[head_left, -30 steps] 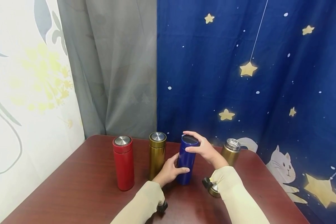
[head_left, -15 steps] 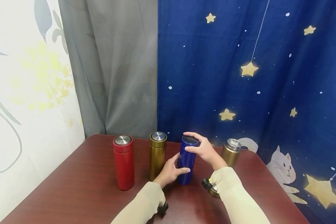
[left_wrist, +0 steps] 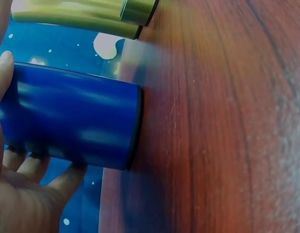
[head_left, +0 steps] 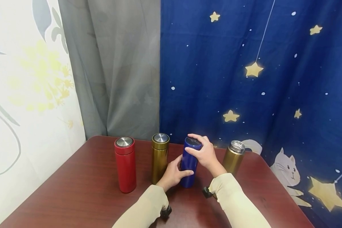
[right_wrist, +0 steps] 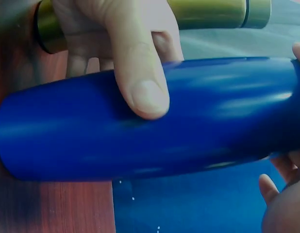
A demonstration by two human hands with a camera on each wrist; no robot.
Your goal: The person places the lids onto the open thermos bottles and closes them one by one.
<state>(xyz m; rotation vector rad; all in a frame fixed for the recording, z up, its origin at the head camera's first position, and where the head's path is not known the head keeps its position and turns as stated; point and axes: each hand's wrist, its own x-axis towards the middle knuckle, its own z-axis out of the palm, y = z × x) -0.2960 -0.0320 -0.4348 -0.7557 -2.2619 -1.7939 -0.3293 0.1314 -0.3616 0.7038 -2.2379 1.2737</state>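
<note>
A blue thermos bottle (head_left: pixel 189 162) stands upright on the table between both hands. My left hand (head_left: pixel 172 176) holds its lower body, thumb across the near side; the right wrist view shows that thumb (right_wrist: pixel 149 97) pressed on the blue wall. At the top, my right hand (head_left: pixel 205 154) grips the dark-topped lid (head_left: pixel 192 141), its thumb on the near side and fingers over the far rim. Whether the lid is loose cannot be seen. In the left wrist view, the bottle's base (left_wrist: pixel 135 131) meets the tabletop.
Left of the blue bottle stand a capped gold thermos (head_left: pixel 160 155) and a capped red thermos (head_left: pixel 126 172). An uncapped gold thermos (head_left: pixel 231 162) stands behind my right forearm. Its gold lid (left_wrist: pixel 140 10) lies on the red-brown table (head_left: pixel 79 186). Curtains hang behind.
My right hand has turned slightly on the blue lid, and its wrist has swung left. The sleeve now covers the gold lid in the head view. My left hand keeps its hold.
</note>
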